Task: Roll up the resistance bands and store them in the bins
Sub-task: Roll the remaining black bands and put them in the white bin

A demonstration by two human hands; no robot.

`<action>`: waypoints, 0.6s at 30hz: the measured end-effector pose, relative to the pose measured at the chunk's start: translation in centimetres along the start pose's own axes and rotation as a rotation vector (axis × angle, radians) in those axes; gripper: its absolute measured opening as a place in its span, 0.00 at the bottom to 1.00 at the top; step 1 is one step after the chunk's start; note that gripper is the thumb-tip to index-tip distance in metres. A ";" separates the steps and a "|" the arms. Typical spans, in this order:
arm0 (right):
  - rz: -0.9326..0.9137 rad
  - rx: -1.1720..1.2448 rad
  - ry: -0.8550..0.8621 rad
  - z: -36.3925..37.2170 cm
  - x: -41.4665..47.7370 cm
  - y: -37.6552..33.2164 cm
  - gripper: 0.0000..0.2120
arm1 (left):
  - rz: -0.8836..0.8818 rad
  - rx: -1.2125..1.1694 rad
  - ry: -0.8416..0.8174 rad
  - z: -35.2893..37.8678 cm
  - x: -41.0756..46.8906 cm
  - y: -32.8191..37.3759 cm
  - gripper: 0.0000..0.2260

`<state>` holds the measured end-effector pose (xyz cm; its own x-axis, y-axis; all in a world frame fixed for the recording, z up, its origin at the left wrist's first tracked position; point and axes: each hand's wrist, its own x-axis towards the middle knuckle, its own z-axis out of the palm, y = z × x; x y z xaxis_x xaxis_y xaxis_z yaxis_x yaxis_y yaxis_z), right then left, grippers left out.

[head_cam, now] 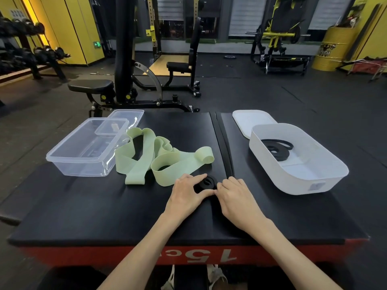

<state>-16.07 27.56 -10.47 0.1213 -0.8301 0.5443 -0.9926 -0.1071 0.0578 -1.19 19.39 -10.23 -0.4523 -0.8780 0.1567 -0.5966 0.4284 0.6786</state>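
Observation:
A black resistance band (206,183), coiled into a small roll, lies on the black padded platform (104,206) near its middle. My left hand (188,192) holds the roll from the left, index finger over its top and thumb under its near side. My right hand (234,195) touches the roll's right side with curled fingers. A long light-green band (159,158) lies loose and tangled just behind, one end partly rolled. A white bin (301,178) at the right holds another black band (275,148). A clear bin (88,147) stands empty at the left.
A clear lid (129,117) leans behind the clear bin and a white lid (249,120) lies behind the white bin. A seam (222,139) runs down the platform's middle. Gym benches, racks and a yellow barrel stand on the floor beyond.

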 end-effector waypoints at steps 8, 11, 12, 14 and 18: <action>0.065 0.033 -0.027 -0.2 -1.0 0.1 0.12 | 0.131 0.033 -0.086 -0.6 0.0 -0.5 0.26; 0.064 0.008 -0.020 -0.2 -0.7 1.0 0.07 | 0.199 0.054 -0.081 -0.4 -0.1 -0.7 0.25; 0.086 -0.002 -0.030 -0.3 -0.4 1.6 0.10 | 0.216 0.065 -0.077 -0.2 -0.1 -0.7 0.25; 0.125 -0.018 -0.062 -0.4 0.2 2.6 0.15 | 0.265 0.093 -0.075 0.0 0.0 -0.8 0.25; 0.153 -0.054 -0.125 -0.4 1.6 3.3 0.21 | 0.346 0.166 -0.079 0.1 0.0 -0.8 0.24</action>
<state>-19.13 26.13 -9.05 -0.0339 -0.8960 0.4427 -0.9982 0.0523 0.0294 -0.78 19.08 -10.88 -0.6913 -0.6593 0.2957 -0.4962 0.7306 0.4690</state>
